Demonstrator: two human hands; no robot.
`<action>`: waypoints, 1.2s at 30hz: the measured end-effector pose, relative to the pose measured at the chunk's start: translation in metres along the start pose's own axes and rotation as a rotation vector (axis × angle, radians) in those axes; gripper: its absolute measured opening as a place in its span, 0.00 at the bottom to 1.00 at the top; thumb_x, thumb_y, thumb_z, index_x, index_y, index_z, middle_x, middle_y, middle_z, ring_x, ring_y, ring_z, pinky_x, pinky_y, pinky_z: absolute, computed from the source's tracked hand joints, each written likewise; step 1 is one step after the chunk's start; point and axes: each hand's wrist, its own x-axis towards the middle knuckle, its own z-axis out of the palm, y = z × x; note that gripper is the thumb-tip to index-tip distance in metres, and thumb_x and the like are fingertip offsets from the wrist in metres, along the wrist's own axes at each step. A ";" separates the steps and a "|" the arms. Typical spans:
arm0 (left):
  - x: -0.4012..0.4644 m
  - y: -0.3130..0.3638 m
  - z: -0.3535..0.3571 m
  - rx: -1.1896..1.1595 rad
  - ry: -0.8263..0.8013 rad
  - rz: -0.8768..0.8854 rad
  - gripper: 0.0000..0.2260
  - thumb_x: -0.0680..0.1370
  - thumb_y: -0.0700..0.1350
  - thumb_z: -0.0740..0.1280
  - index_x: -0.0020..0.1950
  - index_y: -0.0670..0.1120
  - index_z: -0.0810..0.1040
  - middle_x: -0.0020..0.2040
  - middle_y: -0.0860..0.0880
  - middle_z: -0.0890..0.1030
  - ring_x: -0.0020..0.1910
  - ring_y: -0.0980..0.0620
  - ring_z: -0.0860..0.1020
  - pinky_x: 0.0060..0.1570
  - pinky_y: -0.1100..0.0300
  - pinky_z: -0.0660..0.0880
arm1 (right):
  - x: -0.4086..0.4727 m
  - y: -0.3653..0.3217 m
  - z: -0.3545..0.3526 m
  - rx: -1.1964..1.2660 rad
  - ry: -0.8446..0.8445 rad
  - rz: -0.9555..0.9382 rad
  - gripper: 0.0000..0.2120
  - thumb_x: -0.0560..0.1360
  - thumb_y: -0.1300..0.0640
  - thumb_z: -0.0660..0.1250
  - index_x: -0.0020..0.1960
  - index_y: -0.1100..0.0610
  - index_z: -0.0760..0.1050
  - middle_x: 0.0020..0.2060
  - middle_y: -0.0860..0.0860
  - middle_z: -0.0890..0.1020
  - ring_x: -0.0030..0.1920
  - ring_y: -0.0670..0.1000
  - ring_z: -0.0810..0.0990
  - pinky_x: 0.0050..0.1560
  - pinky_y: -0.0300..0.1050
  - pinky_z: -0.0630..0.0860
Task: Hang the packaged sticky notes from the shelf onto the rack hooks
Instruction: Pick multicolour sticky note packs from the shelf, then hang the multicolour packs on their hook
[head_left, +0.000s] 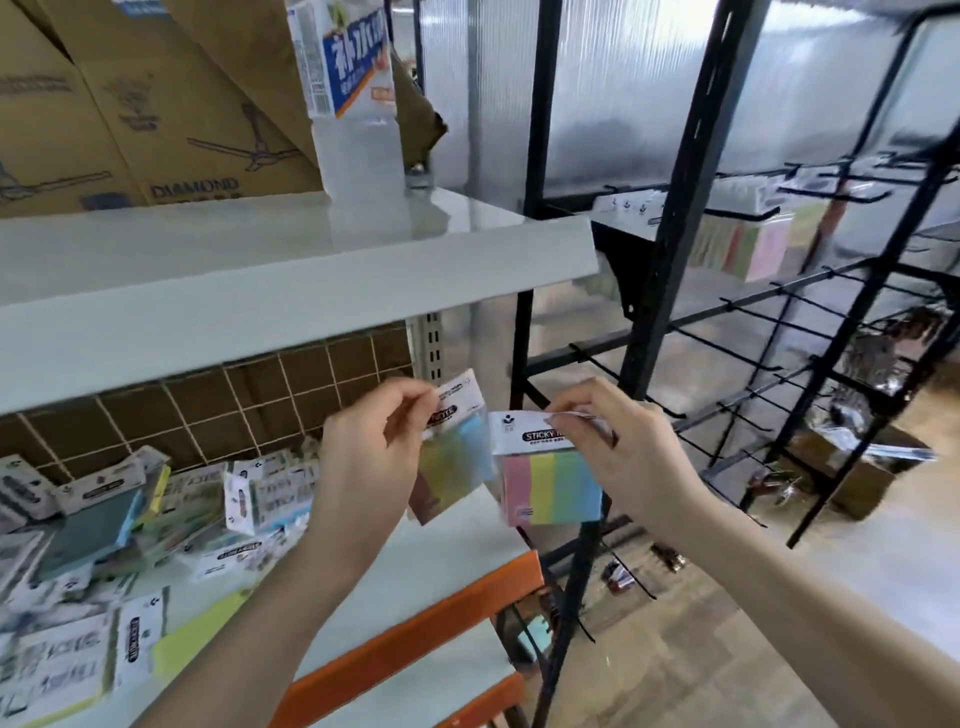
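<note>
While the left hand pinches the white header of one blurred sticky-note pack at frame centre, the right hand pinches another pack (pink, yellow, green, blue) just beside it, above the shelf edge, left of the black rack.

We observe two bare forearms entering the frame, one from about 7 o'clock and one from about 4 o'clock. Neither carries a sleeve, cuff or other garment over the length in view. The left hand wears no glove, and we find no ring, watch or band on it or on its wrist. The right hand is likewise ungloved, with no jewellery or strap at the wrist. Fingernails, where they show, look short and unpainted, though motion blur limits our confidence. We see no markings on either arm.
</note>
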 end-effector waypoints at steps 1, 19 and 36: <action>0.000 0.010 0.007 -0.034 -0.004 0.009 0.06 0.77 0.42 0.67 0.45 0.52 0.80 0.38 0.67 0.79 0.42 0.70 0.77 0.39 0.77 0.69 | -0.002 0.000 -0.011 0.009 0.010 -0.011 0.06 0.74 0.55 0.66 0.49 0.46 0.73 0.39 0.26 0.78 0.40 0.32 0.75 0.38 0.25 0.69; -0.009 0.178 0.184 -0.124 -0.181 0.149 0.18 0.79 0.38 0.63 0.46 0.63 0.74 0.45 0.68 0.78 0.50 0.71 0.76 0.50 0.76 0.71 | -0.031 0.077 -0.229 0.245 0.145 -0.050 0.11 0.74 0.66 0.68 0.43 0.49 0.77 0.37 0.39 0.82 0.40 0.37 0.79 0.41 0.28 0.72; 0.068 0.266 0.380 -0.390 -0.705 0.072 0.09 0.75 0.37 0.69 0.44 0.52 0.80 0.38 0.46 0.84 0.32 0.54 0.78 0.31 0.63 0.71 | -0.029 0.187 -0.364 0.303 0.312 0.082 0.02 0.73 0.65 0.68 0.44 0.60 0.77 0.40 0.49 0.83 0.39 0.42 0.81 0.40 0.33 0.75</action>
